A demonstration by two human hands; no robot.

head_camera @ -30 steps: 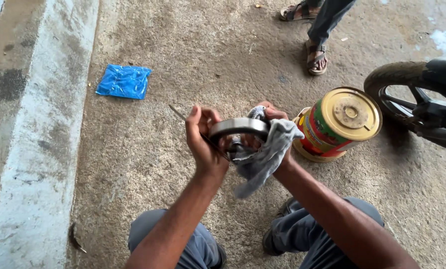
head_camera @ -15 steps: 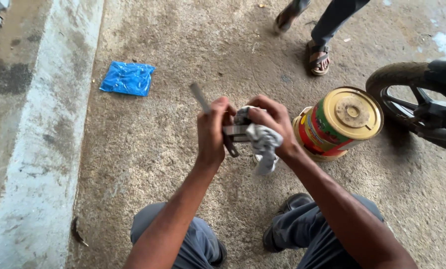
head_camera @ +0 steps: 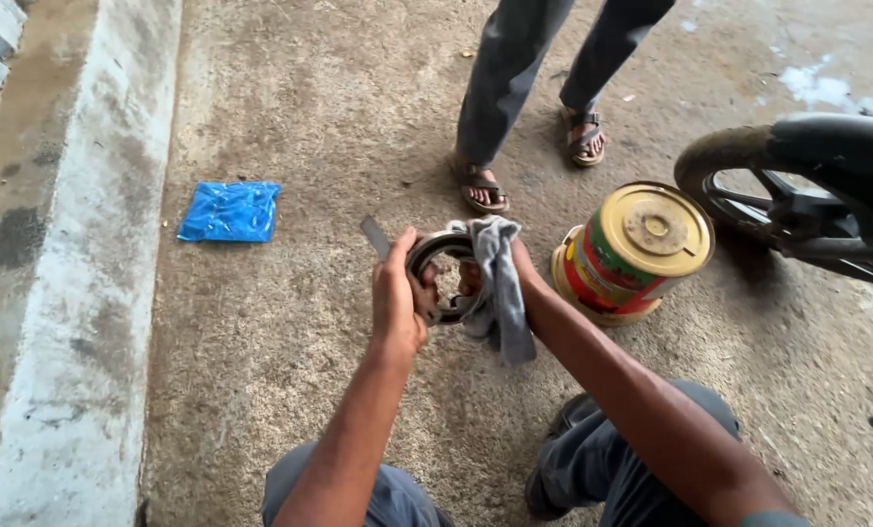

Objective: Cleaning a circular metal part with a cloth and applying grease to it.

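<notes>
My left hand [head_camera: 397,298] grips a dark metal ring-shaped part [head_camera: 438,250] by its left side, with a flat grey metal strip [head_camera: 375,236] sticking up past the thumb. My right hand [head_camera: 480,278] is mostly hidden behind a grey rag [head_camera: 500,283] that it holds against the ring's right side and inner opening. The rag hangs down below the ring. Both hands are raised over the concrete floor, in front of my bent knees.
A yellow-lidded tin can [head_camera: 636,252] with a red and green label lies tilted to the right. A blue plastic packet [head_camera: 229,211] lies on the floor at left. Another person's sandalled feet [head_camera: 480,185] stand beyond my hands. A motorcycle wheel [head_camera: 797,200] is at right; a painted kerb [head_camera: 85,283] runs along the left.
The ring has been turned so its opening faces me, and the rag has shifted to drape over its right side. The view tilted up, showing more of the standing person's legs.
</notes>
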